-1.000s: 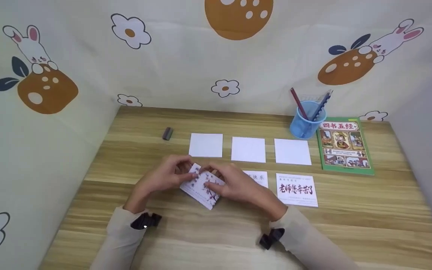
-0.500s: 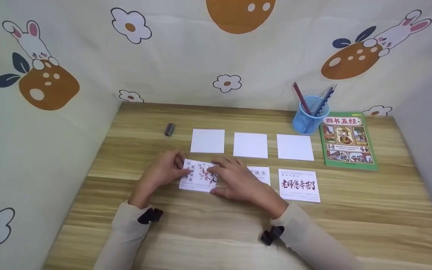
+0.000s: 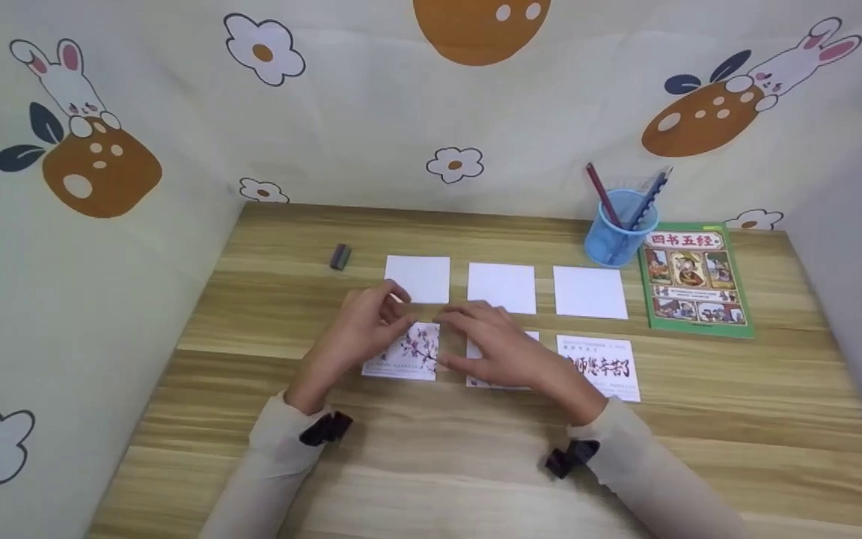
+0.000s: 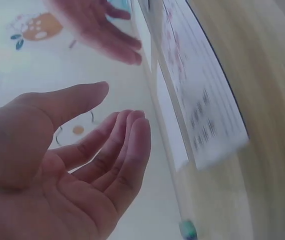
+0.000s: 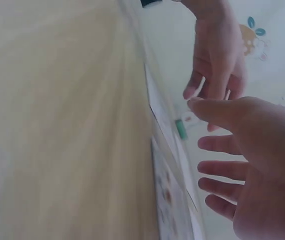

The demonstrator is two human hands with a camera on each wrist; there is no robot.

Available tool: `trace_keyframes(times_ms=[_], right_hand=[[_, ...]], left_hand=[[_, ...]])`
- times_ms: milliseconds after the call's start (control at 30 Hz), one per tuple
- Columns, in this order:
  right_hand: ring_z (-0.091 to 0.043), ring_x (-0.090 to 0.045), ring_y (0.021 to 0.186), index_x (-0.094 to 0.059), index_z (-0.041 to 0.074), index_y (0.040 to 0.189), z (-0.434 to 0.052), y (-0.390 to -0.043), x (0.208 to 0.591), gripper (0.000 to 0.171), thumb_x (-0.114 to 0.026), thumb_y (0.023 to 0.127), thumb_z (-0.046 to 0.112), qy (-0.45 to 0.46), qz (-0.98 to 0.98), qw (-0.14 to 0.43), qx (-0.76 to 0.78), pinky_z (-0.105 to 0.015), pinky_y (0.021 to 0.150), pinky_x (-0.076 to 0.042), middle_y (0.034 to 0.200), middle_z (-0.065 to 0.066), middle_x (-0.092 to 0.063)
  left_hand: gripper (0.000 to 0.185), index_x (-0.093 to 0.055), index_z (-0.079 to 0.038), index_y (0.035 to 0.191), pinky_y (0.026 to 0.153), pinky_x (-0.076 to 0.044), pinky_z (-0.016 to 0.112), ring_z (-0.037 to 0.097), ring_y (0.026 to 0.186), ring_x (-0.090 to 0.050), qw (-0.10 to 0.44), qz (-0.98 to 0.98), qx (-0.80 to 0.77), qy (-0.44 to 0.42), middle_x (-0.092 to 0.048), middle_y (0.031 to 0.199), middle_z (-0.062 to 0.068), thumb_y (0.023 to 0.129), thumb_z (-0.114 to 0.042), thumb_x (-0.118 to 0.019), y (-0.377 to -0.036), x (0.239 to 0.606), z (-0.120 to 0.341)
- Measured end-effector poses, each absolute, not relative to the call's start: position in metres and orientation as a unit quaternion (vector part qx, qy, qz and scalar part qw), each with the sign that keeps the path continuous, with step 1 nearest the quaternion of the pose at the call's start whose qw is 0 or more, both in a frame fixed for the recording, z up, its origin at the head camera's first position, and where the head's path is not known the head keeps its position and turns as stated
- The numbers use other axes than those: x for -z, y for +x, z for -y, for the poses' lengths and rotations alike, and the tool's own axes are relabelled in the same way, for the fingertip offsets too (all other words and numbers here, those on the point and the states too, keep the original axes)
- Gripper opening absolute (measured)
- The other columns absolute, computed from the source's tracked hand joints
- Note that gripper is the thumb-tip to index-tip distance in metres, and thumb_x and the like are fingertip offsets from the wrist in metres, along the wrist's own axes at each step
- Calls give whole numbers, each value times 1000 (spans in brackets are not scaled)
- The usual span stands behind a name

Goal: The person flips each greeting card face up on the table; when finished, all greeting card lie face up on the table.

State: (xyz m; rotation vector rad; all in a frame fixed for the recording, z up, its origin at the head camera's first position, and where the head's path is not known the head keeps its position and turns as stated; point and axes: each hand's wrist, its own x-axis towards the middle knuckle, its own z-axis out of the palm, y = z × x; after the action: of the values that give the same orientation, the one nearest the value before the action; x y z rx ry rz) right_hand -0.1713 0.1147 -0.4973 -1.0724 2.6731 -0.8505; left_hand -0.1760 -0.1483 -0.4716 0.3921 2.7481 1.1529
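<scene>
A white card with a plum-blossom print [image 3: 420,353] lies flat on the table, in the left place of the near row. Over its upper left part hovers my left hand [image 3: 362,326]; the left wrist view shows its fingers loosely bent, with nothing between them. My right hand [image 3: 498,348] hovers at the card's right side, fingers spread and holding nothing in the right wrist view. It partly hides the middle printed card [image 3: 485,379]. Farther right lies a card with large dark red characters [image 3: 597,368]. Behind them are three blank white cards [image 3: 423,275], [image 3: 500,288], [image 3: 590,292].
A small dark eraser-like block [image 3: 340,257] lies at the back left. At the back right stands a blue pen cup [image 3: 614,243] with pencils, beside a green-edged book [image 3: 700,299]. A patterned cloth [image 3: 356,120] rises behind the table.
The blossom card, held tilted in both hands a second ago, was straightened, laid flat left of the middle card and let go. Both hands have lifted off it; the right moved rightward.
</scene>
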Motion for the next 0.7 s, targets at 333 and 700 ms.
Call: trace_keyframes(times_ms=[333,700], right_hand=[[-44,-58,140,-65,1,143,-240,-197,495,51,-80,98,20,-203,-916,18,347,-62,115,-51,151,-24,-61],[-43,-61,121,-59,-8,147,-316,-205,490,58,-79,99,18,-77,-950,44,300,-61,105,-52,139,-31,-64]], left_hand=[[39,-64,1,136,100,-64,40,30,119,-75,112,-873,-421,221,-71,135,19,101,-14,-74,-194,473,64],[65,-49,-5,157,96,-61,25,20,114,-75,179,-851,-441,222,-72,139,14,102,-27,-76,-223,478,-33]])
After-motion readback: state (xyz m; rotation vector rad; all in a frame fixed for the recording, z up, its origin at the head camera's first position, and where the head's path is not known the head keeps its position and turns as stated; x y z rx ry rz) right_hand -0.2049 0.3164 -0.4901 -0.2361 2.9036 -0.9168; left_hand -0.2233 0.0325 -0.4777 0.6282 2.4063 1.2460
